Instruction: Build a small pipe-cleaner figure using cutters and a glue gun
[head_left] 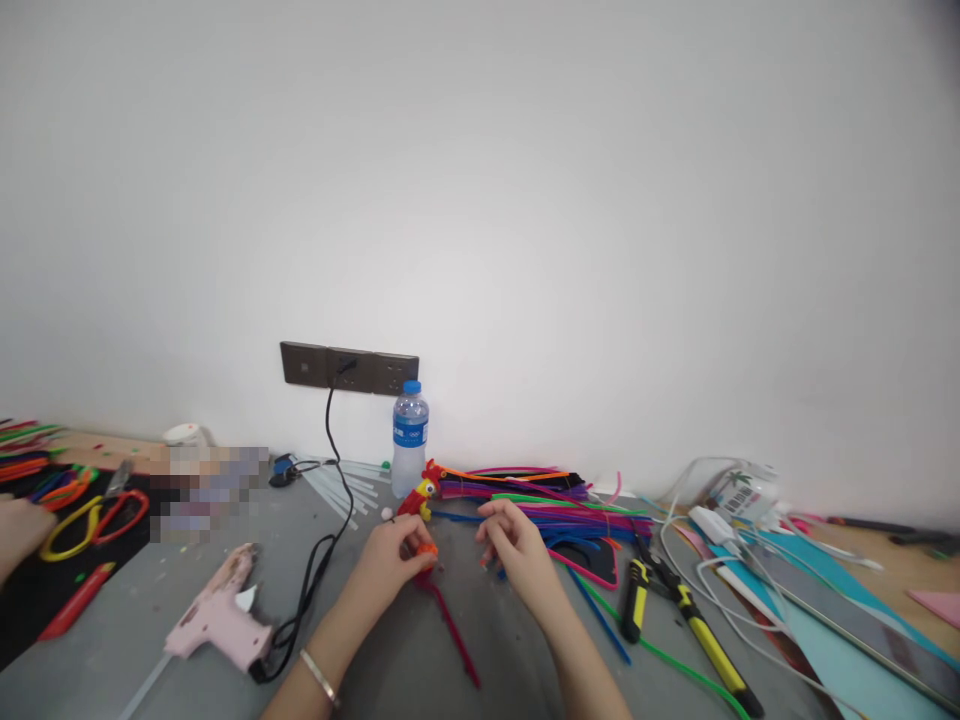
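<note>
My left hand (394, 555) is closed, its thumb and fingers pinching a small fuzzy orange piece (426, 550) that looks like bent pipe cleaner. A dark magenta pipe cleaner (454, 632) runs from just below those fingertips across the grey table; whether it joins the orange piece I cannot tell. Behind the left hand stands a small red and yellow rooster figure (424, 492), partly covered by the fingers. My right hand (517, 550) is a short way to the right, fingers loosely bent and apart, with nothing clearly held. Tiny orange and blue bits show by its fingertips.
Bundled pipe cleaners (577, 515) lie behind my right hand, beside a water bottle (410, 440). Yellow-black pliers (705, 640) and white cables (720, 590) are right. A pink glue gun (225, 620) with a black cord is left, near scissors (97, 520) and another person's hand (22, 535).
</note>
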